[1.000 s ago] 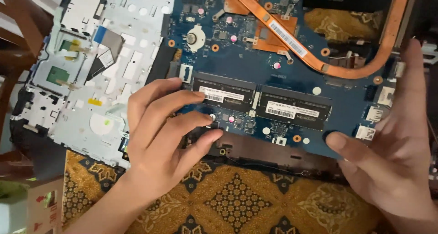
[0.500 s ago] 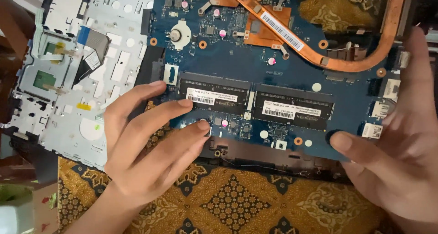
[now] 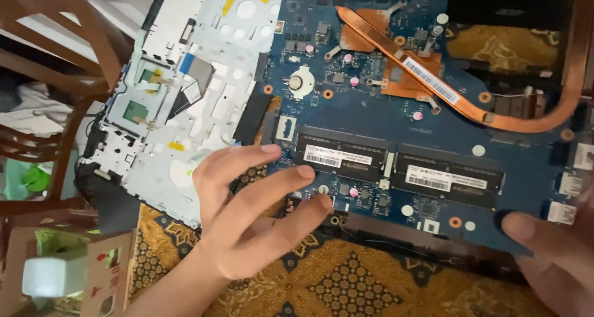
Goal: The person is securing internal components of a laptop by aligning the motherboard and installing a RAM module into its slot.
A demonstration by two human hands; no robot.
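While the blue motherboard (image 3: pixel 433 125) lies flat and bare-side up on the patterned gold cloth (image 3: pixel 346 280), both hands work its near edge. Its long axis runs left to right across the view, and the near edge tilts slightly down toward the right. The left hand (image 3: pixel 253 224) is spread open, fingers fanned and holding nothing, the fingertips (image 3: pixel 306 171) resting at the board's near-left corner, just beside the left memory stick (image 3: pixel 340 159). The right hand (image 3: pixel 557 255) comes in from the lower right, mostly cut off by the frame; one fingertip presses at the board's near-right edge, and I cannot tell whether that hand is pinching the edge or only touching it. So the board lies straight ahead of both hands, one at each end of its near side, the left hand showing more contact.

Look at the board: deep blue, two black memory sticks end to end with white labels, the right memory stick (image 3: pixel 448 179) beside its twin, a copper heat pipe (image 3: pixel 433 85) curving across the far half, small pink dots scattered about. To the left sits a silvery metal frame (image 3: pixel 185 94), and beyond it a wooden chair (image 3: pixel 68 63).
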